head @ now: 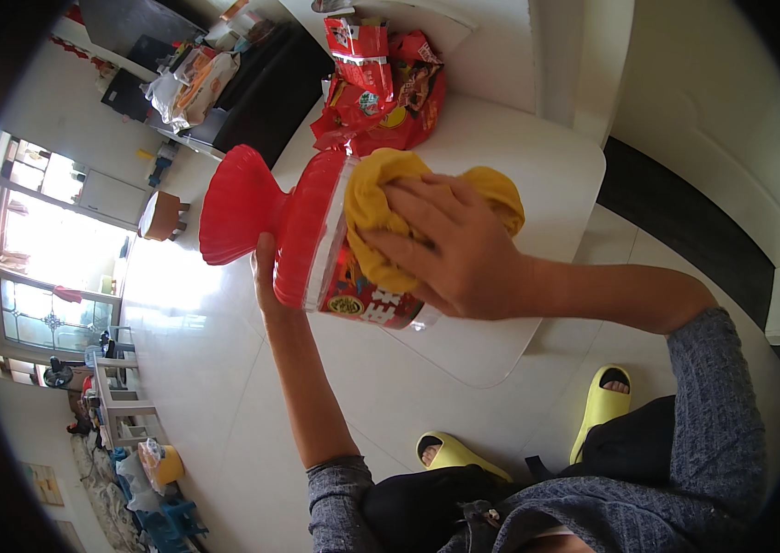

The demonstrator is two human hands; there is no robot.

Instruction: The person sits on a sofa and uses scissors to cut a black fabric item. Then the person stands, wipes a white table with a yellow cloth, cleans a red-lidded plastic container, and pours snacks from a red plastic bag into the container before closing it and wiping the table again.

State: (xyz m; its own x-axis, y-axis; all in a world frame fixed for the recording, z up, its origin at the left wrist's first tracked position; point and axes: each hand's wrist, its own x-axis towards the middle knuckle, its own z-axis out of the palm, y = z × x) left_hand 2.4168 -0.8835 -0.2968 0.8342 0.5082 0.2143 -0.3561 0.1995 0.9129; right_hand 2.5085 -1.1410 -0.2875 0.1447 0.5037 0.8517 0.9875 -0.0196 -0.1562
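A clear plastic jar [332,238] with a red ribbed lid, a flared red top and a red printed label is tilted on its side in the air above a white tabletop. My left hand [267,276] holds it at the lid end; its thumb shows at the narrow neck and the other fingers are hidden behind the jar. My right hand [456,245] presses a bunched yellow cloth [379,207] against the side of the jar, fingers spread over the cloth. Part of the cloth sticks out beyond the right hand, and the far end of the jar is mostly covered.
Red printed plastic bags [390,104] stand at the back of the white table [556,166]. A black cabinet [279,83] carries bags and other items at the upper left. A white panel with a dark base strip [694,207] is at the right. My feet in yellow slippers [456,453] are below.
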